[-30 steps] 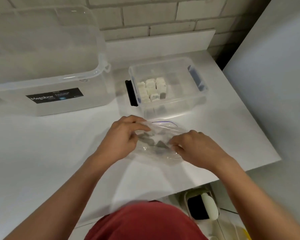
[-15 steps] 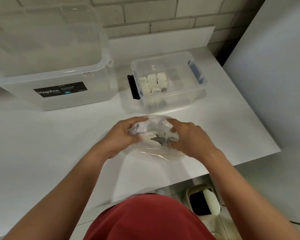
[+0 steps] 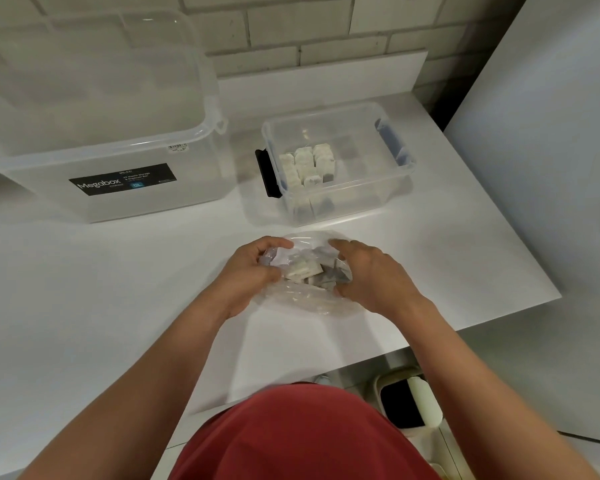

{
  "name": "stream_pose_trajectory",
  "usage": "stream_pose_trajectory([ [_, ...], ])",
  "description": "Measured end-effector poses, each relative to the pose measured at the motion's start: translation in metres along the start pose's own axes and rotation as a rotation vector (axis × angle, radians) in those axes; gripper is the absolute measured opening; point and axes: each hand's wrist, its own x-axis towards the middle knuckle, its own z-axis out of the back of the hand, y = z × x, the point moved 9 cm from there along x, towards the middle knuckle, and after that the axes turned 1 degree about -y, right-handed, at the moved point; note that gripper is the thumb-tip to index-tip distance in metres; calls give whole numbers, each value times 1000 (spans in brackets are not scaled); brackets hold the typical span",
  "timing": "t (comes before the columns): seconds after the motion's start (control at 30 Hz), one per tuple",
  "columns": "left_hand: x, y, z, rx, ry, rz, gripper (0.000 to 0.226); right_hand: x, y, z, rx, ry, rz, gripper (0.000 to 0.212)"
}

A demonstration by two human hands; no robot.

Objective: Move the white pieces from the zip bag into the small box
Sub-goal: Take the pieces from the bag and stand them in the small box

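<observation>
White surface [image 3: 101,289]: large clear bin [image 3: 118,202] at left, small box [image 3: 388,188] beside it holding stacked white pieces [image 3: 309,164]. Zip bag [image 3: 312,303] lies just in front of the small box, more pieces inside. Left hand [image 3: 253,271] and right hand [image 3: 371,275] each grip one side of its mouth, fingers curled.

The big clear box [image 3: 118,161] has a black sticker [image 3: 122,179] that says "Megabox" (the small words and the white tag [image 3: 177,148] above are too tiny to read).
</observation>
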Motion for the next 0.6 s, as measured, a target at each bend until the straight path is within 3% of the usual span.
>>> stream_pose_trajectory([
  [0.07, -8, -26, 11, 399, -126, -223, 54, 1, 2, 5, -32, -57, 20, 67],
  [0.13, -25, -57, 9, 722, -224, -554, 48, 1, 5, 11, -34, -125, 41, 49],
  [0.2, -45, -72, -2, 924, -254, -861, 50, 1, 9, 16, -15, -155, 56, 37],
  [0.3, -60, -76, -15, 1064, -227, -1051, 68, 3, 12, 17, 15, -144, 71, 43],
  [0.4, -56, -69, -22, 1181, -140, -1063, 52, 4, 11, 18, 31, -133, 73, 54],
  [0.5, -35, -63, -5, 1130, -176, -729, 44, 4, 10, 15, 54, -97, 74, 64],
  [0.6, -21, -49, 0, 1086, -168, -490, 57, 3, 11, 10, 78, -77, 71, 77],
])
